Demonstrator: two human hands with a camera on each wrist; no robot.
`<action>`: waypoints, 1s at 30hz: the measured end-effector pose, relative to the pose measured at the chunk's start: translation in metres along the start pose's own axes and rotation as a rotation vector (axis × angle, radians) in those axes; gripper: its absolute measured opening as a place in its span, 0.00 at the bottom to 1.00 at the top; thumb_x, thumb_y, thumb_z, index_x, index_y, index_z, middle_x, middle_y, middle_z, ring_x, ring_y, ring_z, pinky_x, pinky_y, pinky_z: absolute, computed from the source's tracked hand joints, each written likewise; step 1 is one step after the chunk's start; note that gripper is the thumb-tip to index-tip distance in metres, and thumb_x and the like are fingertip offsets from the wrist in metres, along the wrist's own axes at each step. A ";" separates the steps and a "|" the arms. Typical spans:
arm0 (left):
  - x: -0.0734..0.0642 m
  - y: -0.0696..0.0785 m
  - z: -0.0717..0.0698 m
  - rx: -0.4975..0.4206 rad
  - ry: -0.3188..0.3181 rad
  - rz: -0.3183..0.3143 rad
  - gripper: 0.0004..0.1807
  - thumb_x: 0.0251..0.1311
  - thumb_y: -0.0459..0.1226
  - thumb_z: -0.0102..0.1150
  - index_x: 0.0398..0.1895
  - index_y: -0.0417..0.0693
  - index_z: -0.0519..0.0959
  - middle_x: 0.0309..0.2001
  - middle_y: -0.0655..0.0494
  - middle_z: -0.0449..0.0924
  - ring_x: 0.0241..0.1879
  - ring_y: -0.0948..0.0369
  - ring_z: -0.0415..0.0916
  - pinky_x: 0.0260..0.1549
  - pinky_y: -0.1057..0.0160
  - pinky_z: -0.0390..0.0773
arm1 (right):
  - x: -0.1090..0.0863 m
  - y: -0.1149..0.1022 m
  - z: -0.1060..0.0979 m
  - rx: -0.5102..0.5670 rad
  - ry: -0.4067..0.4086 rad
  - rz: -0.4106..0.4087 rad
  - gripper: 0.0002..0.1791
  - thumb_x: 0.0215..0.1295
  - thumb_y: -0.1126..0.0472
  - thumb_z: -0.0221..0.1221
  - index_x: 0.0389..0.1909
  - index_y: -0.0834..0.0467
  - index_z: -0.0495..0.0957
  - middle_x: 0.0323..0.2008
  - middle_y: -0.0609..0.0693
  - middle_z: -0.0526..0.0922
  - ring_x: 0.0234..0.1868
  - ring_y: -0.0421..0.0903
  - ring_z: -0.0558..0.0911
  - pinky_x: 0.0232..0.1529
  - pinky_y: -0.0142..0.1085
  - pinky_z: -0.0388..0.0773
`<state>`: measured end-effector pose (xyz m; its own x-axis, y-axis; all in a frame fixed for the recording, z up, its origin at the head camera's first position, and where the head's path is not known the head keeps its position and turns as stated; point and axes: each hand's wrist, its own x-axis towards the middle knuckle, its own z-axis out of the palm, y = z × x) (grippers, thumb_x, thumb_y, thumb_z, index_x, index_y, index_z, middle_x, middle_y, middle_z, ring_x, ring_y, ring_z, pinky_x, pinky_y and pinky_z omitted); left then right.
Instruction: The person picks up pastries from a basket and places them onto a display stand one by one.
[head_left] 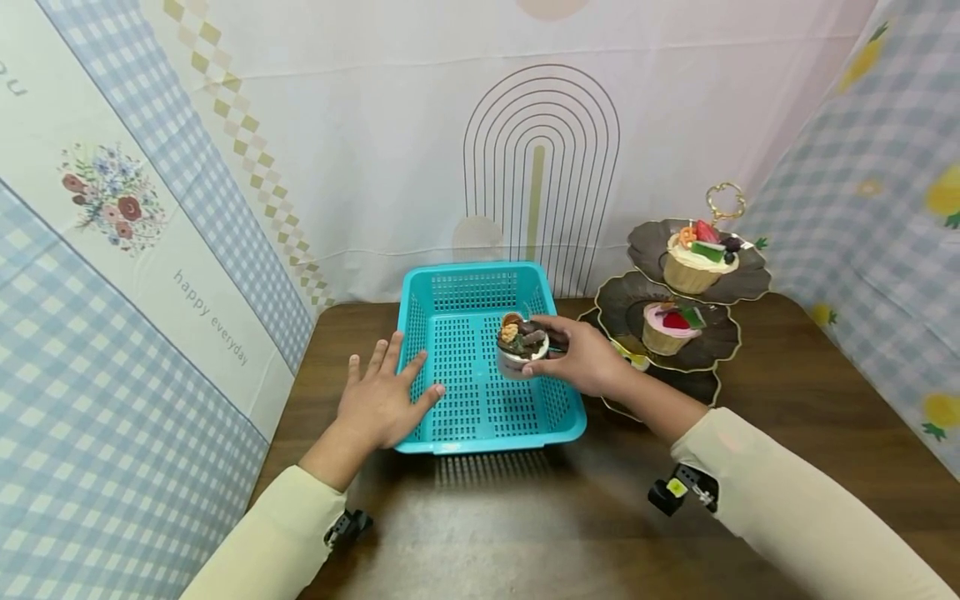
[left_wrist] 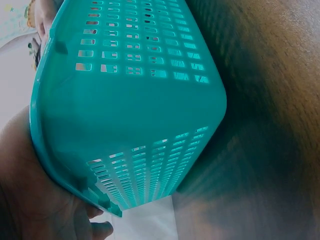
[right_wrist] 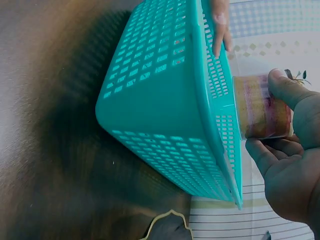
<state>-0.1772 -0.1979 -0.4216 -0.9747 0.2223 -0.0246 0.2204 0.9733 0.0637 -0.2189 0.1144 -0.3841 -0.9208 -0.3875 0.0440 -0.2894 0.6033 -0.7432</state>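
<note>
My right hand (head_left: 581,354) grips a small clear cup of layered cake (head_left: 517,350) with dark toppings and a walnut-like piece on top. In the right wrist view the cake cup (right_wrist: 262,106) shows pink and tan layers, with thumb and fingers around its side. It is held over the right half of a turquoise perforated basket (head_left: 480,446). With fingers spread, my left hand (head_left: 382,400) rests on the basket's left rim. The left wrist view shows the palm (left_wrist: 30,185) against that rim.
Right of the basket stands a tiered stand with dark scalloped plates (head_left: 615,308) and a gold ring handle (head_left: 726,202). A cream-topped cupcake (head_left: 697,260) sits on its top plate, a pink one (head_left: 670,327) below. A patterned cloth (head_left: 360,125) hangs behind the wooden table (head_left: 480,533).
</note>
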 end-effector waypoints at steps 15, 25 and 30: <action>0.001 -0.002 0.003 -0.016 0.007 0.004 0.41 0.59 0.71 0.22 0.73 0.66 0.50 0.74 0.50 0.29 0.72 0.48 0.31 0.61 0.35 0.31 | -0.050 0.010 -0.028 0.045 0.009 -0.002 0.47 0.45 0.45 0.71 0.66 0.56 0.64 0.48 0.49 0.79 0.47 0.43 0.80 0.40 0.33 0.78; 0.002 -0.001 0.003 -0.030 0.006 0.009 0.39 0.61 0.69 0.26 0.73 0.66 0.50 0.74 0.50 0.30 0.72 0.50 0.29 0.61 0.36 0.30 | -0.075 0.022 -0.040 -0.027 0.051 0.014 0.47 0.44 0.41 0.70 0.65 0.55 0.65 0.47 0.51 0.79 0.47 0.46 0.80 0.41 0.35 0.79; 0.001 -0.001 0.002 -0.024 0.002 0.004 0.40 0.60 0.70 0.23 0.73 0.66 0.50 0.74 0.50 0.29 0.72 0.50 0.29 0.62 0.36 0.31 | -0.088 0.027 -0.046 -0.067 0.074 0.029 0.47 0.45 0.40 0.69 0.65 0.55 0.66 0.46 0.49 0.80 0.47 0.46 0.80 0.40 0.37 0.79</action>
<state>-0.1781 -0.1985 -0.4233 -0.9738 0.2261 -0.0224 0.2234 0.9708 0.0872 -0.1575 0.1964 -0.3772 -0.9451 -0.3182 0.0738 -0.2767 0.6599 -0.6985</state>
